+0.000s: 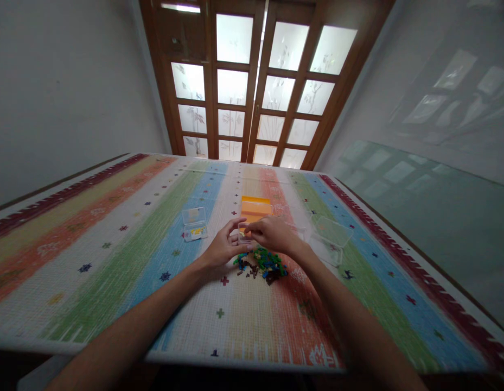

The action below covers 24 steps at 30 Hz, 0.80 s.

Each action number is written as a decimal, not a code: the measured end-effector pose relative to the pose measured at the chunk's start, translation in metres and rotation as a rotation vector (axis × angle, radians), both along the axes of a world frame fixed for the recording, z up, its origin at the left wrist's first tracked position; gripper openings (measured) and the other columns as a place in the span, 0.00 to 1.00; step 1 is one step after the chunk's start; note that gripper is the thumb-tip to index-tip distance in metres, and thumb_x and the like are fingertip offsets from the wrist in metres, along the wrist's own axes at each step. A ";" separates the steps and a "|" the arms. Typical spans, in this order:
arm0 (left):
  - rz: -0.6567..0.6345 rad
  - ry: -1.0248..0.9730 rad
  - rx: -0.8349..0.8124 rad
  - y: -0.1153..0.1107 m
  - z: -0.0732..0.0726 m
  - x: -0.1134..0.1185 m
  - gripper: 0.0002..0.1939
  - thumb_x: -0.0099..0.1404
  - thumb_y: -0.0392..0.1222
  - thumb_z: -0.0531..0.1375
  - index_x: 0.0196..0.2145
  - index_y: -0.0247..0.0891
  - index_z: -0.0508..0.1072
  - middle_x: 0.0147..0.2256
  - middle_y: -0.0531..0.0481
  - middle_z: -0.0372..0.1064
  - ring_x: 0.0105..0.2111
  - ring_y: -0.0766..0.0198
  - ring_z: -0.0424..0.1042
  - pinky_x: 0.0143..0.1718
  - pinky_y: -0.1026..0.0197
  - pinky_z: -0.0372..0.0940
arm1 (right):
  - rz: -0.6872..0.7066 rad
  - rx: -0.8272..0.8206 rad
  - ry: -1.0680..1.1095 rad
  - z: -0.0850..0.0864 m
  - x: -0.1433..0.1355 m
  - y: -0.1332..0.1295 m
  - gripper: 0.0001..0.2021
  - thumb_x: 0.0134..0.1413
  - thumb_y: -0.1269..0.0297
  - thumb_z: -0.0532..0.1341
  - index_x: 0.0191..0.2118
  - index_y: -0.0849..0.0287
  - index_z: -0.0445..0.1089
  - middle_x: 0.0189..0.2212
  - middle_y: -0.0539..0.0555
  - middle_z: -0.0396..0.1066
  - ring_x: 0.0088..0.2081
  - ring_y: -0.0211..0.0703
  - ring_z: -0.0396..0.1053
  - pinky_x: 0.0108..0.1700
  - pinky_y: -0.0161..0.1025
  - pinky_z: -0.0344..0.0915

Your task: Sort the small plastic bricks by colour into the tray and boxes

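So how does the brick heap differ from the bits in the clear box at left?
The brick heap is mostly green, blue and brown; the bits look yellow. The heap lies loose on the striped cloth; the bits sit in the clear box. Both comprise small pieces.

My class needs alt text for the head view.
Left hand holds a clear case, right hand at it, beyond a pile of coloured pieces on a striped cloth. An open case of yellow pieces sits left, an orange box ahead.
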<state>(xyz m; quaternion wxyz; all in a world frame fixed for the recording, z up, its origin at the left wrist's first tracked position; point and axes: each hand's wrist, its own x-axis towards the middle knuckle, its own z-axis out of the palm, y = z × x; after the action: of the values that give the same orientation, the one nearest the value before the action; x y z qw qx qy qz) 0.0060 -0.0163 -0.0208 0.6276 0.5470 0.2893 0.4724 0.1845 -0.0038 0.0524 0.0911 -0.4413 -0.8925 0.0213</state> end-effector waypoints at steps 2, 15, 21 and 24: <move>-0.009 -0.009 0.004 -0.001 0.000 0.000 0.37 0.50 0.35 0.74 0.56 0.42 0.66 0.60 0.38 0.61 0.48 0.53 0.76 0.54 0.45 0.69 | -0.028 -0.014 0.041 0.001 0.002 0.001 0.17 0.56 0.72 0.57 0.44 0.56 0.81 0.29 0.54 0.79 0.27 0.37 0.68 0.31 0.34 0.51; -0.036 -0.031 -0.010 0.001 -0.002 0.000 0.38 0.50 0.35 0.74 0.56 0.41 0.65 0.56 0.39 0.66 0.47 0.52 0.77 0.52 0.45 0.71 | -0.037 -0.053 0.029 0.001 0.000 -0.002 0.16 0.57 0.69 0.58 0.46 0.56 0.80 0.31 0.56 0.80 0.29 0.39 0.70 0.31 0.34 0.53; -0.014 -0.003 0.002 0.000 -0.001 -0.002 0.37 0.50 0.34 0.73 0.56 0.42 0.65 0.60 0.38 0.62 0.48 0.53 0.76 0.53 0.47 0.71 | -0.031 -0.052 0.192 0.002 0.010 -0.001 0.16 0.53 0.72 0.58 0.44 0.59 0.81 0.21 0.51 0.73 0.22 0.34 0.61 0.30 0.33 0.51; 0.004 0.005 0.013 0.003 -0.002 -0.003 0.38 0.50 0.34 0.73 0.57 0.43 0.65 0.61 0.38 0.59 0.49 0.54 0.76 0.54 0.47 0.70 | 0.002 -0.095 0.297 0.003 0.022 -0.003 0.12 0.53 0.69 0.60 0.39 0.62 0.81 0.17 0.47 0.67 0.20 0.31 0.57 0.28 0.32 0.50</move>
<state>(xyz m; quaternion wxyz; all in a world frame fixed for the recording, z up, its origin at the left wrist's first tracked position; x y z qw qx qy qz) 0.0029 -0.0134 -0.0224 0.6225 0.5517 0.2887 0.4741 0.2070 -0.0064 0.0551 0.2009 -0.4361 -0.8677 0.1285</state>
